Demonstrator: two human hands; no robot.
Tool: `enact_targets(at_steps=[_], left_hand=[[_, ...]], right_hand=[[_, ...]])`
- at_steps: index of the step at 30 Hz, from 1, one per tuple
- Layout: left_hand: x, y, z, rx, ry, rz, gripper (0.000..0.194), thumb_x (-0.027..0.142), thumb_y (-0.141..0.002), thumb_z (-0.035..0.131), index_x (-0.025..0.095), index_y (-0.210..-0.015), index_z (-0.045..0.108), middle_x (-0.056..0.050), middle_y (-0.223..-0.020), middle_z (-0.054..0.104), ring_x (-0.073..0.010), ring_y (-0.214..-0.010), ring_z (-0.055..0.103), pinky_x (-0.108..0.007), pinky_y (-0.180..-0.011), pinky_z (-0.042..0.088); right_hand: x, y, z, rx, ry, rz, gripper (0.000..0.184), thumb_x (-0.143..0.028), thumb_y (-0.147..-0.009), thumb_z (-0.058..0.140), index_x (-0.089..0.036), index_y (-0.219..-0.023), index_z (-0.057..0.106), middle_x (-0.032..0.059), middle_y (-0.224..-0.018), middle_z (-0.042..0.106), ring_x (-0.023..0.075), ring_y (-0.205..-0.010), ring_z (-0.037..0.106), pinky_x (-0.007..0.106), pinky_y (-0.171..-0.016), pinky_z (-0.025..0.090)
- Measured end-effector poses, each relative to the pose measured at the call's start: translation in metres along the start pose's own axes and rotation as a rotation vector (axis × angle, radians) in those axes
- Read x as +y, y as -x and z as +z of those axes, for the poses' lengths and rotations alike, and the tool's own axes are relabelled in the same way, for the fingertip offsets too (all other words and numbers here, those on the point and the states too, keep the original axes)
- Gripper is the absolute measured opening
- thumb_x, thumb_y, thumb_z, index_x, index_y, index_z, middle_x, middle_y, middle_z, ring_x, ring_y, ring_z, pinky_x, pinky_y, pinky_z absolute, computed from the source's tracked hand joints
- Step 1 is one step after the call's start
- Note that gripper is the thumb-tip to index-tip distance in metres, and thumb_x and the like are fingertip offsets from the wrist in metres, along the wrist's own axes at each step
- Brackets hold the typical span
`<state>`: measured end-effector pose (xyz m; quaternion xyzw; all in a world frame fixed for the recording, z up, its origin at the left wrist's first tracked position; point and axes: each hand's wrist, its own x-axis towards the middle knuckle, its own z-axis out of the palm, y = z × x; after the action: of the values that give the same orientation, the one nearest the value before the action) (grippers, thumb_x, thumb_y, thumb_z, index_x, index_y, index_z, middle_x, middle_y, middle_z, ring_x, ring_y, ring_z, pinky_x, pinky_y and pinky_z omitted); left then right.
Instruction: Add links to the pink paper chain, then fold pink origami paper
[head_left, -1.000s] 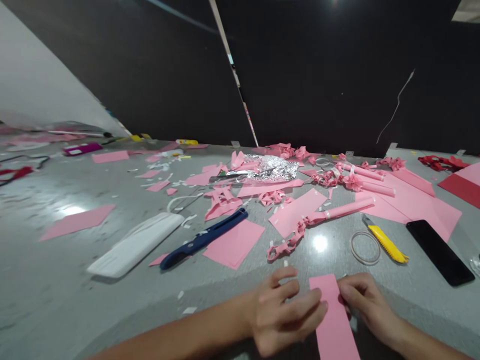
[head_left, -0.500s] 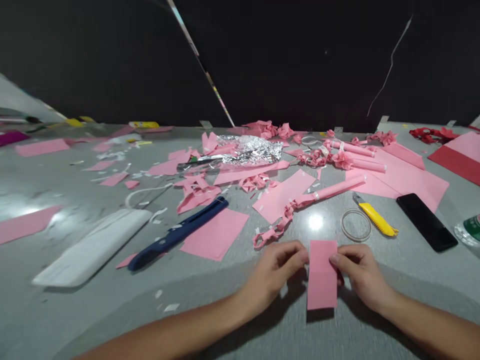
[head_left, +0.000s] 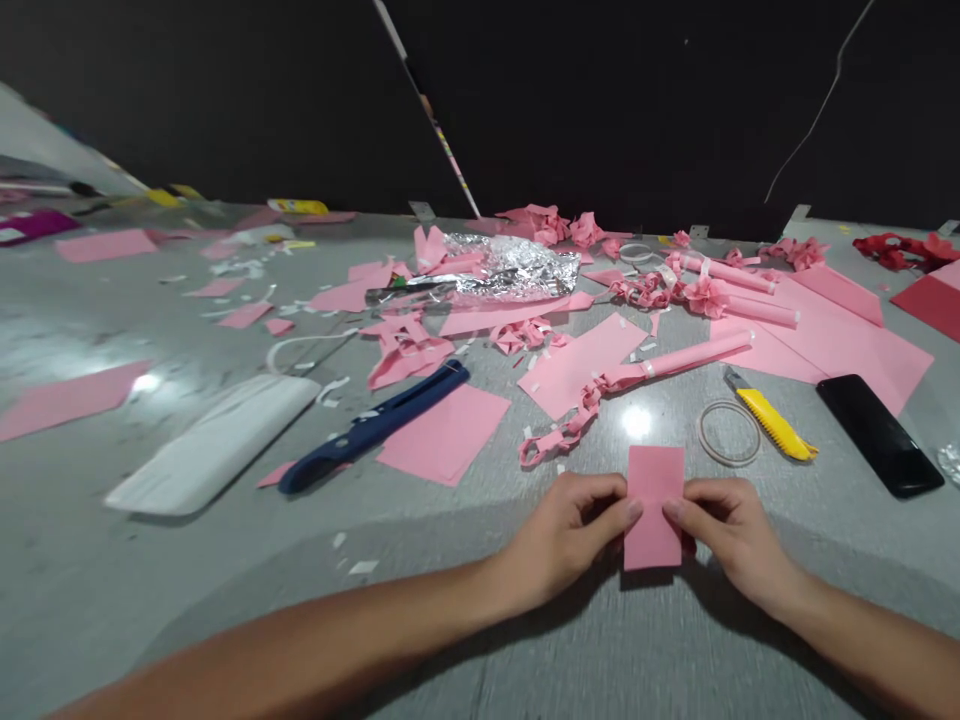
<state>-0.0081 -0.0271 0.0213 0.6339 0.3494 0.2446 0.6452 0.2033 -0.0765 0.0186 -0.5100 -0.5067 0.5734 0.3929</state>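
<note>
A small pink paper rectangle [head_left: 654, 545] is held upright just over the grey surface at the lower centre right. My left hand [head_left: 574, 535] pinches its left edge, thumb on the near face. On the opposite edge my right hand [head_left: 739, 535] grips it the same way; the fingertips behind the paper are hidden. Beyond the hands lies a pink paper chain [head_left: 559, 437] joined to a rolled pink paper tube [head_left: 686, 358]. A ring of tape [head_left: 729, 433] and a yellow box cutter [head_left: 776, 422] lie past my right hand.
A dark blue stapler-like tool [head_left: 375, 428] lies on pink sheets [head_left: 457, 435], left of the hands. Further left is a white flat packet [head_left: 217, 445]. A black phone [head_left: 879, 435] lies at right. Crumpled foil wrap [head_left: 517, 270] and pink scraps spread before the black wall [head_left: 600, 110].
My left hand has closed on the paper's left edge, where it was beside it before. The view has shifted, so the surroundings sit slightly higher and mostly further right.
</note>
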Motion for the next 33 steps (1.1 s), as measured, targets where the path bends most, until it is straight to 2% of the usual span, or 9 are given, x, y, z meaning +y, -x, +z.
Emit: enact_targets(at_steps=[7,13,18,29,33], left_hand=[[-0.0045,-0.0012,-0.0027,-0.089,0.050,-0.054,0.054,0.061,-0.096,0.064,0.015,-0.067,0.061,0.002,-0.056,0.056,-0.0093,-0.051,0.048,-0.022,-0.051,0.035],[-0.0062,-0.0021,-0.0041,-0.056,0.075,-0.052,0.049,0.058,-0.097,0.063,0.016,-0.071,0.062,0.003,-0.057,0.056,-0.0097,-0.052,0.050,-0.022,-0.052,0.036],[-0.0047,-0.0021,-0.0045,-0.053,0.048,-0.034,0.046,0.051,-0.099,0.062,0.017,-0.068,0.060,0.003,-0.056,0.056,-0.0095,-0.051,0.050,-0.021,-0.051,0.036],[-0.0034,-0.0006,-0.0013,0.006,-0.013,-0.015,0.043,0.049,-0.099,0.060,0.016,-0.071,0.063,0.002,-0.056,0.057,-0.0110,-0.053,0.050,-0.023,-0.055,0.038],[-0.0017,0.0007,-0.0011,0.030,-0.020,0.043,0.041,0.047,-0.099,0.060,0.015,-0.075,0.065,0.000,-0.062,0.060,-0.0123,-0.058,0.053,-0.024,-0.058,0.039]], right_hand=[[0.0040,-0.0012,-0.0011,0.074,-0.056,-0.015,0.047,-0.058,-0.093,0.072,-0.018,-0.067,0.070,0.0001,-0.057,0.062,0.0147,-0.054,0.054,0.028,-0.055,0.044],[0.0042,0.0000,-0.0001,0.027,-0.013,0.011,0.049,-0.062,-0.093,0.070,-0.016,-0.076,0.076,0.0008,-0.062,0.062,0.0145,-0.057,0.052,0.028,-0.055,0.041],[0.0043,0.0004,-0.0008,-0.006,0.043,0.048,0.053,-0.063,-0.095,0.066,-0.018,-0.066,0.068,0.0001,-0.058,0.059,0.0141,-0.055,0.050,0.028,-0.054,0.039],[0.0041,0.0003,0.0005,-0.004,0.023,0.036,0.051,-0.064,-0.094,0.067,-0.017,-0.074,0.073,-0.0001,-0.060,0.059,0.0140,-0.055,0.051,0.027,-0.053,0.040],[0.0022,0.0012,-0.0003,-0.034,0.089,0.011,0.054,-0.062,-0.099,0.061,-0.018,-0.067,0.066,-0.0005,-0.057,0.056,0.0144,-0.055,0.049,0.028,-0.054,0.037]])
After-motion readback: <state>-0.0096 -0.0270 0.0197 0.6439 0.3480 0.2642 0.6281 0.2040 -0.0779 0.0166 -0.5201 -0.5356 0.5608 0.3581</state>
